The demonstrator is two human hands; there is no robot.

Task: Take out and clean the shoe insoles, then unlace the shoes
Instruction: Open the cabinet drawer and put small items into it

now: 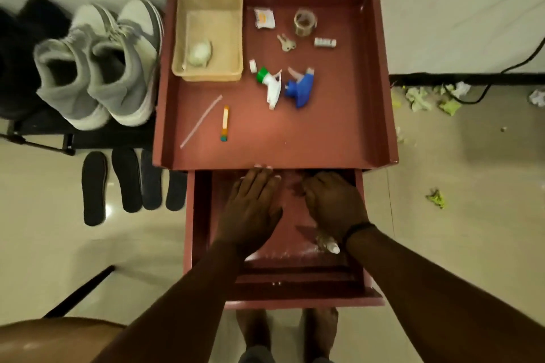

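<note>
Four dark insoles (129, 183) lie side by side on the floor, just below the grey shoes (97, 65) on the rack. Both hands reach into the open drawer (200, 215): the left hand (250, 206) lies flat with fingers straight, while the right hand (333, 203) curls downward; whether it holds anything cannot be told.

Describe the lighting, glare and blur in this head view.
Head view: dim, warm light; glare patch on the floor tiles beside the insoles; grey shoes and both hands slightly motion-blurred; wide-angle lens bows the red cabinet's edges.
</note>
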